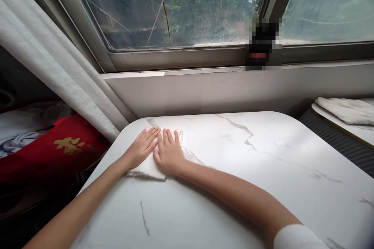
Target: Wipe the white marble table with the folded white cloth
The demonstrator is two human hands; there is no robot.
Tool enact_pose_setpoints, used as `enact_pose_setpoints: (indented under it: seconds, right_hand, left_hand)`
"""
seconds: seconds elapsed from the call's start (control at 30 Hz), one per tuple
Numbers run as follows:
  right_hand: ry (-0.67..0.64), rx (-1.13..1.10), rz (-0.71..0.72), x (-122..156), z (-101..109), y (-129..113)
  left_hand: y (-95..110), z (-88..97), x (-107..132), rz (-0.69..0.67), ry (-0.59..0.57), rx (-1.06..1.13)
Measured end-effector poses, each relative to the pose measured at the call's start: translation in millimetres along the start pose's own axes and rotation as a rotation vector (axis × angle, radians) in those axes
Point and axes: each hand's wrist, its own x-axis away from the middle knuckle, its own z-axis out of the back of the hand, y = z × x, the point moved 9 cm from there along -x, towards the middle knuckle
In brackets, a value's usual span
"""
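A white cloth (147, 169) lies flat on the white marble-patterned table (228, 148), towards its far left corner. My left hand (143, 146) rests palm down on the cloth's left part, fingers stretched out. Beside it, my right hand (168, 151) presses flat on the cloth with its fingers somewhat spread. The two hands meet near the fingertips of the left one. Most of the cloth's middle is hidden under them; its near edge and far right corner show.
A wall and a window (181, 15) stand beyond the table. A pale curtain (58, 46) hangs at the left, near a red bag (82, 136) with gold marking. At the right, a folded white cloth (347, 109) lies on another white surface.
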Motion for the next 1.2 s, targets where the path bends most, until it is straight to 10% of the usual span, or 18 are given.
enact_pose_setpoints:
  seconds: [0.2,0.37,0.73,0.97,1.2]
  right_hand:
    - [-0.082,-0.142,0.175,51,-6,-84]
    - [-0.153,-0.24,0.157,43,-15,-107]
    - [-0.012,-0.083,0.036,-96,-34,-9]
    - [0.036,-0.004,-0.061,-97,-14,49]
    - [-0.003,0.011,0.037,-32,2,36]
  left_hand:
    - [20,31.5,111,0.025,0.05,-0.077]
    - [3,39.5,141,0.076,0.079,-0.088]
    - [-98,11.2,-17,0.255,0.058,-0.024]
    - [-69,-4.4,-82,0.227,0.048,-0.049]
    - [-3,-3.1,-35,0.22,0.08,-0.102]
